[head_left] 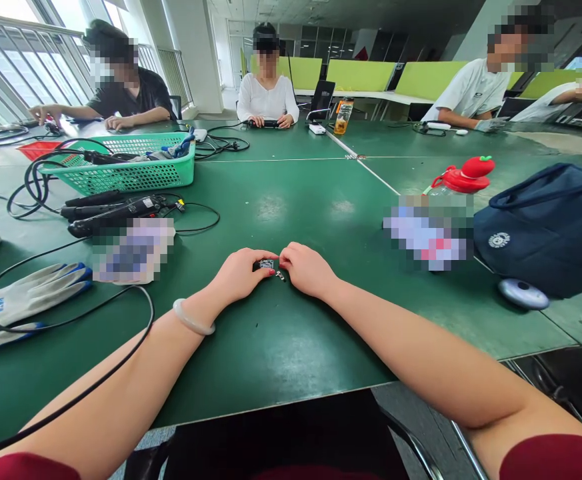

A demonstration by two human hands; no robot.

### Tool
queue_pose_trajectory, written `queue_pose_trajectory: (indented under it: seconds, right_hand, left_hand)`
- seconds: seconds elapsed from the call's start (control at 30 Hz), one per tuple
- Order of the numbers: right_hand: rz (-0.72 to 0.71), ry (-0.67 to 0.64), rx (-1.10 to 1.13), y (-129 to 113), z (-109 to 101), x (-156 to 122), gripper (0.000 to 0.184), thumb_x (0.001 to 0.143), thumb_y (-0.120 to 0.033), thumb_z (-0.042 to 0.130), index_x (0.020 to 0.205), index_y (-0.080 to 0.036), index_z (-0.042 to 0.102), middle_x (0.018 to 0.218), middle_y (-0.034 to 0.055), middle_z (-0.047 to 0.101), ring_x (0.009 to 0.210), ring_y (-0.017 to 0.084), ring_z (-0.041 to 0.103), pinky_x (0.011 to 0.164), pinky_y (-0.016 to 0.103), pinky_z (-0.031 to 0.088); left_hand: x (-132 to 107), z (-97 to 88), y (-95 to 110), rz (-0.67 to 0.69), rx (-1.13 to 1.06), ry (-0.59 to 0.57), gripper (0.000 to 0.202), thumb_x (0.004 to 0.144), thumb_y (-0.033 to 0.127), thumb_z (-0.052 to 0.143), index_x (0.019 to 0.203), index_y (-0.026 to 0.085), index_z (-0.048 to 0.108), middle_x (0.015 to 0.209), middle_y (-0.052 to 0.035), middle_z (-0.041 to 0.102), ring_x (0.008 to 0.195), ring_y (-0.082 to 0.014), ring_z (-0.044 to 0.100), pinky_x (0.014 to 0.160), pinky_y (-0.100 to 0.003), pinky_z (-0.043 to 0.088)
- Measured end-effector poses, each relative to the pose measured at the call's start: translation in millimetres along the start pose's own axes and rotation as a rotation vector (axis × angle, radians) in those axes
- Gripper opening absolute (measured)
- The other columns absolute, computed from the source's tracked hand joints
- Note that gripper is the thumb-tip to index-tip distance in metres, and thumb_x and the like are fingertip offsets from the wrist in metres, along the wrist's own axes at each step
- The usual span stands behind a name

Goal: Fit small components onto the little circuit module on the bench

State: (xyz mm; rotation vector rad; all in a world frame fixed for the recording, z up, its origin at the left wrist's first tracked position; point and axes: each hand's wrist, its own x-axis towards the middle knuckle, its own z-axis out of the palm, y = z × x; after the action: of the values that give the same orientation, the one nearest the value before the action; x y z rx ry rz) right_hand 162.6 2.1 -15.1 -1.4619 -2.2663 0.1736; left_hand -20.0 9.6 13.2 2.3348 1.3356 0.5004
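Both my hands meet over the middle of the green table [291,353]. Between the thumb and fingers of my left hand [241,270] is a small black item with white print [267,265]; its exact kind is too small to tell. My right hand [307,265] is closed, its fingertips touching or almost touching that item's right end. What those fingertips pinch, if anything, is hidden. Just below the gap between the hands lies a tiny dark and silvery piece [281,275].
At left are a green basket [125,170] of cables, black devices [115,212], white-and-blue gloves [31,300] and a black cable [135,340] across my left forearm. A red-lidded bottle [463,177], navy bag [545,230] and purple oval object [523,293] stand right. Several people sit opposite.
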Motion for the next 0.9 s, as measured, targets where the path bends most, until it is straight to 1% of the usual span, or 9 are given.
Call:
queue_pose_trajectory:
  seconds: [0.1, 0.17, 0.27, 0.4, 0.6, 0.77, 0.83, 0.9]
  right_hand:
    - [-0.028, 0.109, 0.127, -5, -4, -3, 0.015, 0.088, -0.012, 0.047, 0.080, -0.018, 0.058, 0.085, 0.0036, 0.057, 0.078, 0.015, 0.052, 0.071, 0.026, 0.040]
    - [-0.092, 0.150, 0.211, -8, -7, -4, 0.013, 0.088, -0.013, 0.049, 0.080, -0.018, 0.058, 0.084, 0.0030, 0.057, 0.078, 0.014, 0.052, 0.072, 0.025, 0.041]
    - [-0.190, 0.168, 0.259, -10, -8, -4, 0.011, 0.088, -0.014, 0.051, 0.081, -0.018, 0.058, 0.085, 0.0029, 0.057, 0.079, 0.014, 0.052, 0.073, 0.025, 0.042]
    - [-0.241, 0.170, 0.251, -10, -7, -4, 0.012, 0.088, -0.016, 0.052, 0.081, -0.018, 0.061, 0.085, 0.0035, 0.058, 0.078, 0.014, 0.053, 0.073, 0.026, 0.043]
    - [-0.212, 0.171, 0.239, -7, -7, -4, 0.012, 0.087, -0.016, 0.056, 0.080, -0.019, 0.066, 0.086, 0.0027, 0.059, 0.078, 0.013, 0.054, 0.073, 0.026, 0.043]
    - [-0.200, 0.140, 0.220, -7, -9, -5, 0.010, 0.085, -0.017, 0.058, 0.082, -0.019, 0.067, 0.088, 0.0029, 0.060, 0.079, 0.013, 0.055, 0.074, 0.025, 0.043]
    - [-0.168, 0.127, 0.215, -8, -10, -5, 0.011, 0.086, -0.015, 0.057, 0.082, -0.019, 0.067, 0.088, 0.0028, 0.060, 0.078, 0.013, 0.054, 0.074, 0.025, 0.042]
    - [-0.124, 0.082, 0.197, -7, -13, -7, 0.012, 0.086, -0.016, 0.056, 0.082, -0.019, 0.067, 0.087, 0.0025, 0.060, 0.078, 0.012, 0.054, 0.073, 0.024, 0.041]
  left_hand:
    - [1, 0.8, -1, -0.003, 0.000, 0.015, 0.033, 0.079, 0.035, 0.060, 0.111, 0.030, 0.067, 0.107, -0.0008, 0.069, 0.099, -0.0224, 0.061, 0.089, -0.034, 0.046]
    - [1, 1.8, -2, 0.006, -0.026, 0.028, 0.033, 0.079, 0.036, 0.060, 0.111, 0.031, 0.067, 0.107, 0.0002, 0.069, 0.098, -0.0219, 0.062, 0.088, -0.033, 0.047]
    - [0, 3.1, -2, 0.029, -0.073, 0.034, 0.032, 0.078, 0.039, 0.062, 0.108, 0.032, 0.069, 0.104, 0.0014, 0.070, 0.095, -0.0209, 0.062, 0.088, -0.032, 0.047]
    - [-1, 3.5, -1, 0.053, -0.113, 0.021, 0.029, 0.076, 0.040, 0.064, 0.103, 0.032, 0.071, 0.098, 0.0021, 0.071, 0.090, -0.0197, 0.063, 0.085, -0.030, 0.048]
    - [0, 3.1, -2, 0.054, -0.106, 0.021, 0.032, 0.076, 0.039, 0.064, 0.107, 0.033, 0.069, 0.102, 0.0022, 0.070, 0.093, -0.0202, 0.063, 0.087, -0.031, 0.047]
    - [0, 2.8, -2, 0.064, -0.079, 0.006, 0.032, 0.077, 0.039, 0.062, 0.108, 0.033, 0.069, 0.102, 0.0023, 0.070, 0.093, -0.0202, 0.063, 0.087, -0.031, 0.048]
    - [0, 2.4, -2, 0.064, -0.063, 0.010, 0.032, 0.078, 0.039, 0.061, 0.109, 0.033, 0.068, 0.104, 0.0021, 0.070, 0.094, -0.0202, 0.063, 0.088, -0.031, 0.047]
    - [0, 1.9, -2, 0.059, -0.032, 0.018, 0.034, 0.080, 0.037, 0.059, 0.112, 0.032, 0.067, 0.106, 0.0008, 0.070, 0.096, -0.0208, 0.062, 0.090, -0.032, 0.047]
